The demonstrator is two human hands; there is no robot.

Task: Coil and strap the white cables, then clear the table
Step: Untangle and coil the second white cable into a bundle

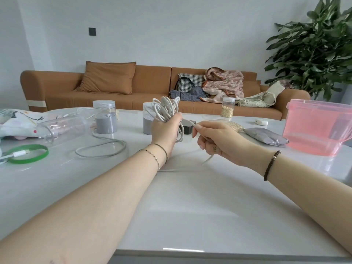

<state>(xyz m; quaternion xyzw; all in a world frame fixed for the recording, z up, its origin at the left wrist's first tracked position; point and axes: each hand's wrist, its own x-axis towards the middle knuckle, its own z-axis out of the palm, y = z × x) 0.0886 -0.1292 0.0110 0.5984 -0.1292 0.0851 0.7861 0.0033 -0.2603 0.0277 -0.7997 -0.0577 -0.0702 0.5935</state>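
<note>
- Grips the coiled white cable in the left hand, fingers curled round the bundle, loops standing above the fist and hanging below it, all held clear of the table.
- Pinches the loose tail of that cable between thumb and forefinger of the right hand, just beside the left; tail dropping from under the palm to the tabletop and lying along it beneath the left wrist.
- On the table to the left, a second white cable in one slack loop, its far end by the foot of a clear jar of grey grains.
- Further left, a green ring with a white plug end lying across it, and a clear jar on its side.
- At the far left edge, a printed cloth bag; lettering on it too blurred to read.
- To the right, a grey pouch just beside a pink tub.
</note>
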